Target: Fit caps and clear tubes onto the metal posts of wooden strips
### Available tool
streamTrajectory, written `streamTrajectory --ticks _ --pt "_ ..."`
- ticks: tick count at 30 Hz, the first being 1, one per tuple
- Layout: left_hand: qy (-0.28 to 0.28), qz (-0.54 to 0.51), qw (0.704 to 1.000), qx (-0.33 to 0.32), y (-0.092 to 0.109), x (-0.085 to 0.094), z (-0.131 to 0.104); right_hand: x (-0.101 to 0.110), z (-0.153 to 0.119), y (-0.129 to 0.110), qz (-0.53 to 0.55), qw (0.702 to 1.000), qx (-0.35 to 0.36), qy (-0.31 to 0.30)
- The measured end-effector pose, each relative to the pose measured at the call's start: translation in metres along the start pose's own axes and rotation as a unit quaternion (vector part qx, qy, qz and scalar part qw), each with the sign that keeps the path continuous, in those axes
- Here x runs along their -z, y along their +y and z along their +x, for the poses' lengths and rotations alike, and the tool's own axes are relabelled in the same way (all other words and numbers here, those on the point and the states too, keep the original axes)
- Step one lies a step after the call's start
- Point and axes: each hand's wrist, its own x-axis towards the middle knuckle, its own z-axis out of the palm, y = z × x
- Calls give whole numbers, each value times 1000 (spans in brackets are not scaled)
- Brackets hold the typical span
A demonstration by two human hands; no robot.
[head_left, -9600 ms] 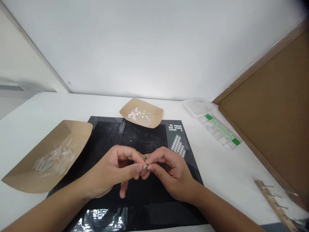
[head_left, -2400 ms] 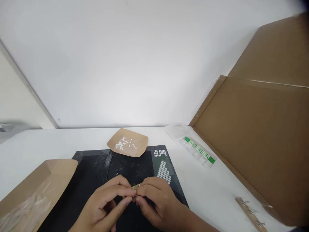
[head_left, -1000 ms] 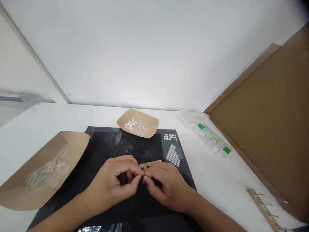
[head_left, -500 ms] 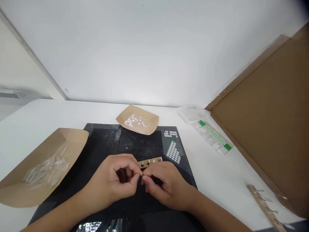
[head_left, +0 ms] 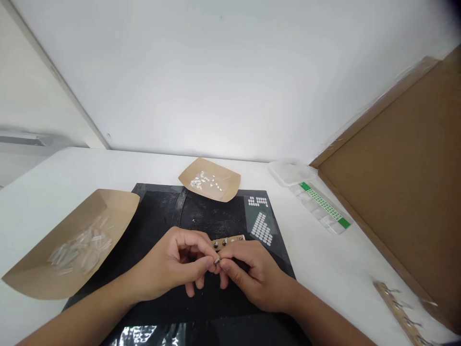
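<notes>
Over the black mat (head_left: 223, 216), my left hand (head_left: 187, 262) and my right hand (head_left: 248, 271) meet fingertip to fingertip. Both pinch a tiny metallic piece (head_left: 217, 261) between thumbs and index fingers. Just behind the fingers is a tan strip (head_left: 236, 238) with several round dark and shiny parts along it; its left end and lower edge are partly hidden by my hands.
A cardboard tray (head_left: 120, 199) with clear plastic pieces lies left. A smaller tray (head_left: 230, 180) with white bits stands behind. White oval stickers (head_left: 261, 228), a green-edged plastic bag (head_left: 324, 204), another strip (head_left: 398, 312) and a large cardboard box (head_left: 396, 168) are at right.
The fingers have shifted and the metallic piece between them now shows more clearly. More of my left hand's lower fingers are visible. The whole view has shifted slightly.
</notes>
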Motion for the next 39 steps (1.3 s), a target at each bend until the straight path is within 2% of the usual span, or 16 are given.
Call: streamTrajectory --ticks 10,17,22,26,32,39 --pt "-14 10 1000 7 7 -2 1 1 -1 6 -35 998 47 12" --pt "-8 40 999 7 8 -4 -4 2 -2 10 -92 988 118 31" --pt "-26 154 985 -66 3 3 -1 2 -3 14 -234 956 168 56" --pt "-63 177 975 -120 0 7 0 3 -4 14 -317 925 200 61" --pt "-51 251 954 -156 4 3 -4 3 -5 6 -330 916 212 81" --pt "-17 287 941 -179 5 0 -5 -5 -6 6 -280 941 154 108"
